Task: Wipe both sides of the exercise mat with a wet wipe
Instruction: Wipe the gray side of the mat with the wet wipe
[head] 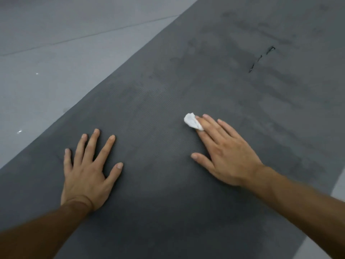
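A dark grey exercise mat (pixel 186 75) lies flat on the floor and fills most of the view, running from the lower left to the upper right. My left hand (pixel 87 169) rests flat on it with fingers spread. My right hand (pixel 225 152) lies flat too, its straight fingers pressing a crumpled white wet wipe (pixel 192 122) onto the mat; most of the wipe sticks out past the fingertips. Darker damp streaks show on the mat toward the upper right.
A small tear (pixel 261 58) cuts the mat's surface at the upper right. Light grey floor (pixel 46 53) lies to the left of the mat, and a strip of it shows at the lower right edge (pixel 336 193).
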Demonstrator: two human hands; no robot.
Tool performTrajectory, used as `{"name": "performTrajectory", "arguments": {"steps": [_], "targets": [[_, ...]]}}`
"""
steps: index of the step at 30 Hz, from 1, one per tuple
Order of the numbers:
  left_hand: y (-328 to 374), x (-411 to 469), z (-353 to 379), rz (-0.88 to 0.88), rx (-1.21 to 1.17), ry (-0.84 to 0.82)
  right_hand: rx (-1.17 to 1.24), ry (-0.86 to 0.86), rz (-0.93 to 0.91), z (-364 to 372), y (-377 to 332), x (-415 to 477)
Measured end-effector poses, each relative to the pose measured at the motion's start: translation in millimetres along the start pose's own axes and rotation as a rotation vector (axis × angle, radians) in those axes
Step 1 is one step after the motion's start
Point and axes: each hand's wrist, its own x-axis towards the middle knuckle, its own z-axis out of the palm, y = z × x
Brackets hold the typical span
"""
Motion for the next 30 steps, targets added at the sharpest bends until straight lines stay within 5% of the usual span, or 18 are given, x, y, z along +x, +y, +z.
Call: {"name": "performTrajectory", "arguments": {"steps": [7,22,30], "targets": [[2,-1,-1,-0.02,-0.022,-0.014,0.145,0.006,0.137,3,10,-14],[72,-28,2,-0.041,-0.1,-0.038,0.073,-0.037,-0.18,20,-75,-128],[104,-32,7,0.015,-0.078,-0.052,0.03,0.029,0.264,11,9,-78]]}}
